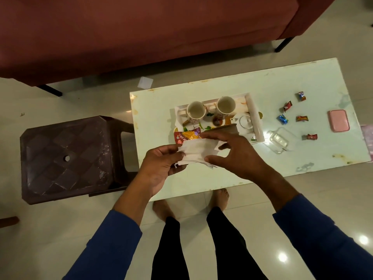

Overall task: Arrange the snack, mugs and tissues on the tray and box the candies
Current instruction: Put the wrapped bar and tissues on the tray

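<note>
Tissues (196, 151), soft folded white sheets, pinched by left grip (161, 164) and right grip (232, 152) above glossy table (302, 81).

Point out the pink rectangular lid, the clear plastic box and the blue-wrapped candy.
Pink rectangular lid (338, 120): head view, centre of its flat top.
Clear plastic box (279, 139): head view, middle of its see-through body.
Blue-wrapped candy (282, 119): head view, middle of the wrapper.
</note>
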